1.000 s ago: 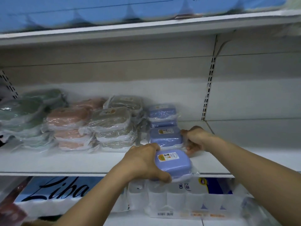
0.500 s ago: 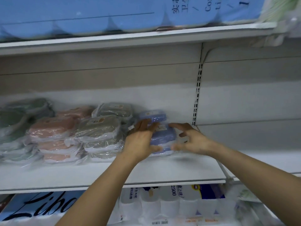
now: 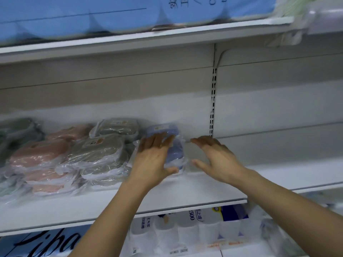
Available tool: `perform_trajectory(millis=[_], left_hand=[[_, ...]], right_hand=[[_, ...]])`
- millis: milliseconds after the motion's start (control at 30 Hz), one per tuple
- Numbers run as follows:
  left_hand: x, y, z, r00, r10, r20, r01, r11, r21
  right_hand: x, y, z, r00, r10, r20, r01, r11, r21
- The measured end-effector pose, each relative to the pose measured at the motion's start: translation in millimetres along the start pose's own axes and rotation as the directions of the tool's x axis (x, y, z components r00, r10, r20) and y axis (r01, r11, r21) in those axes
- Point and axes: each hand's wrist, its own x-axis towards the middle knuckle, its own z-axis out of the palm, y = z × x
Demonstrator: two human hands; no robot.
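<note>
Blue boxes (stacked, rounded, shrink-wrapped in crinkly clear film) sit on white metal shelf, under fingers of left hand. Left fingers straight, flat over stack top, thumb along front edge. Right hand just right of stack, fingers spread wide, holding nothing. Just left of left fingers: grey boxes, then pink boxes — same wrap, small labels unreadable. Below hands, toilet roll pack — "500" legible.
</note>
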Motion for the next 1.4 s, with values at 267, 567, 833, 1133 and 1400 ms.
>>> perform_trajectory(millis=[267, 567, 833, 1133, 1400], left_hand=[[-22, 150, -8, 0.941, 0.085, -0.326, -0.135, 0.982, -0.132], [-50, 408, 24, 0.941, 0.292, -0.171, -0.329, 0.908, -0.261], [-82, 603, 63, 0.871, 0.491, 0.013, -0.425, 0.767, -0.48], [-67, 712, 133, 0.783, 0.567, 0.256, -0.332, 0.729, -0.599], [10, 822, 270, 0.703, 0.539, 0.464, -0.137, 0.743, -0.655]], right_hand=[[-145, 72, -74, 0.944, -0.015, -0.329, -0.067, 0.969, -0.237], [-390, 198, -155, 0.893, 0.374, -0.252, -0.446, 0.812, -0.376], [-587, 292, -194, 0.677, 0.714, -0.177, -0.729, 0.62, -0.288], [-672, 402, -173, 0.509, 0.861, -0.002, -0.848, 0.501, -0.173], [-680, 596, -112, 0.421, 0.879, 0.224, -0.88, 0.456, -0.135]])
